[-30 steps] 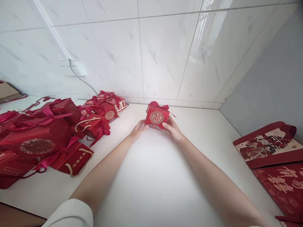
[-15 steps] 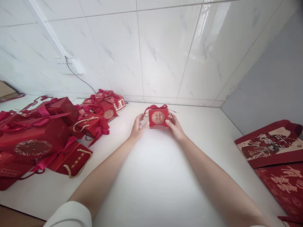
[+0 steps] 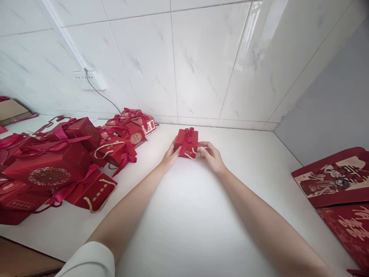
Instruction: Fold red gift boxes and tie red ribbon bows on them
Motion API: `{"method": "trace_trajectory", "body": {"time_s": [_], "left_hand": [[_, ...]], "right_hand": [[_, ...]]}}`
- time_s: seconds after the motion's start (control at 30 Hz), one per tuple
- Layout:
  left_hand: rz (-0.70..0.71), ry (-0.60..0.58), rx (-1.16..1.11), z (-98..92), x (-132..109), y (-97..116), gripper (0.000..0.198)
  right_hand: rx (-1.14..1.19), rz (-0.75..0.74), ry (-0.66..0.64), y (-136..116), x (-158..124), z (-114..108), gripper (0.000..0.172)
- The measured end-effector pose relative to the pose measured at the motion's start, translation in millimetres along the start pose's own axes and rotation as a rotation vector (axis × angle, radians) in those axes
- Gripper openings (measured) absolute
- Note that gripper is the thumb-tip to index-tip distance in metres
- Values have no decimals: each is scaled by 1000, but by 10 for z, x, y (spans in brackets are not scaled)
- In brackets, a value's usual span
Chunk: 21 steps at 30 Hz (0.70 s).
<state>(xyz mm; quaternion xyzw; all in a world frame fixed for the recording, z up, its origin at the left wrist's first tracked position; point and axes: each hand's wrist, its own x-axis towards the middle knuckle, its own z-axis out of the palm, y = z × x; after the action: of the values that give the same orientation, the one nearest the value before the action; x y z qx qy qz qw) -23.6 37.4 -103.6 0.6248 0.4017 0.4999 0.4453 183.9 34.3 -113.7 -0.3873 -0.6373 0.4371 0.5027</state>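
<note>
A small red gift box (image 3: 186,142) with a dark pink ribbon bow on top stands on the white tabletop (image 3: 187,215), close to the wall. Its gold rope handle (image 3: 190,154) hangs on the side toward me. My left hand (image 3: 170,157) is closed on the left side of the box, thumb in front. On the right, the thumb and fingers of my right hand (image 3: 211,156) come together at the box's edge by the rope handle; the exact contact there is partly hidden.
Several red ribboned gift boxes (image 3: 54,163) are heaped on the left, with smaller ones (image 3: 135,132) behind. Printed red bags (image 3: 334,177) lie at the right edge. A tiled wall (image 3: 201,69) with a socket and cable (image 3: 100,90) borders the back.
The gift box has turned: its round gold emblem no longer faces me, and the bow and rope-handle side now show. My right hand has shifted from the front corner to the rope handle.
</note>
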Motion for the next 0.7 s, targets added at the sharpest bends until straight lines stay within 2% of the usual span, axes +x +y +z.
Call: {"method": "trace_trajectory", "body": {"time_s": [0.07,0.13,0.23,0.3,0.33,0.37,0.4,0.47,0.53,0.63,0.7], "left_hand": [[-13,-12,-76,-8,-13,18,51],[-27,-12,-85,-9,-41,24,48],[-43,20,-42,-5,-94,-5,50],[-55,51,-27,0,-123,-29,55],[-59,68,-14,4,-131,-22,58],[-60,79,10,6,-132,12,60],[-56,84,50,4,-128,84,62],[-15,90,187,-28,-113,371,60],[105,148,418,-132,-124,849,47],[414,473,828,-496,-278,1693,30],[451,757,1056,-877,-485,2117,30]], "right_hand": [[-20,-28,80,52,16,-24,38],[23,-37,115,113,32,-50,52],[196,23,6,173,38,-83,89],[261,45,-78,176,25,-91,107],[280,49,-103,167,14,-90,109],[300,59,-117,153,2,-88,103],[325,80,-130,137,-10,-86,90],[392,152,-162,104,-27,-87,63],[454,223,-187,81,-30,-96,62],[495,252,-151,71,-15,-111,59],[496,259,-118,76,-4,-110,55]]}}
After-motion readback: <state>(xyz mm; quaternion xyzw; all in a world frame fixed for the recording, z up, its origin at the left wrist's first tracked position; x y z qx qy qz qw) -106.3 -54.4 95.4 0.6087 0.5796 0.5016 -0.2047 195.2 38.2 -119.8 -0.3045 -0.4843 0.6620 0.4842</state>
